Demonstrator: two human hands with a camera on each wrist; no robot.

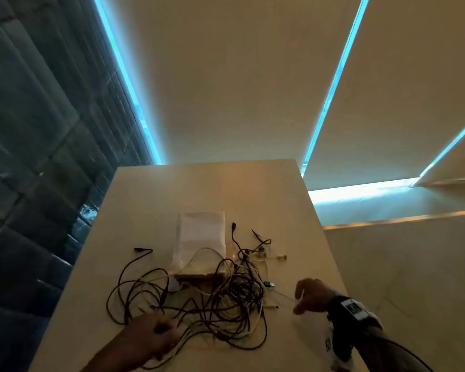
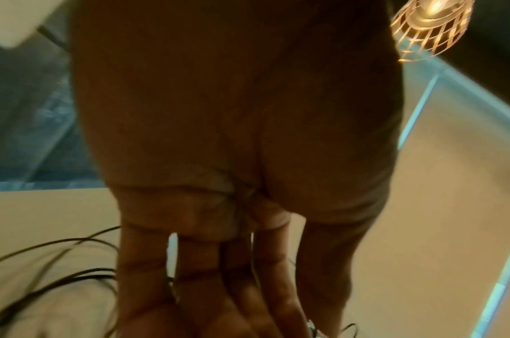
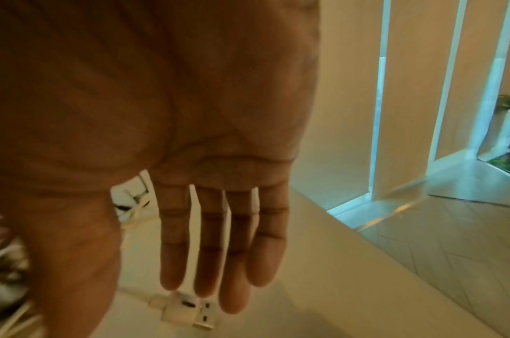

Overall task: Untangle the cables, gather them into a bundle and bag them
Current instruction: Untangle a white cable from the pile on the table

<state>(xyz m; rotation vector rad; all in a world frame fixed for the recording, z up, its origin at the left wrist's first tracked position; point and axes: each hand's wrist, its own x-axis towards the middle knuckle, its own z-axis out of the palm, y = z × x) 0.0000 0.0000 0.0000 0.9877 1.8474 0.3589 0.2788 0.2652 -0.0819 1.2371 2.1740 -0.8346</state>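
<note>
Nearest us, our left hand (image 1: 148,334) reaches in over the near edge of the table (image 1: 145,200) and lies on the near left part of the tangle of cables (image 1: 199,299); in the left wrist view the fingers (image 2: 196,269) point down into the strands, with a thin dark lead running between them, but the picture is blurred and we cannot tell whether they grip anything or merely press. Black loops (image 2: 45,258) spread away from that hand over the pale top. Toward the right edge of the table our right hand (image 1: 310,295) hovers just beside the tangle, a camera strapped on the wrist (image 1: 353,308). In the right wrist view its fingers (image 3: 236,247) hang straight and relaxed, holding nothing, with a white USB plug (image 3: 190,311) lying on the table just beyond the fingertips. The tangle itself, black and white leads mixed together, fills the middle of the near half of the table, with loose ends straying out to left and right. Behind it, nearer the table's middle, lies a clear plastic bag (image 1: 202,237), flat, its near end under the far strands of the tangle. Beyond the far edge hang pale blinds (image 1: 239,89), with blue light showing in the gaps between them.
</note>
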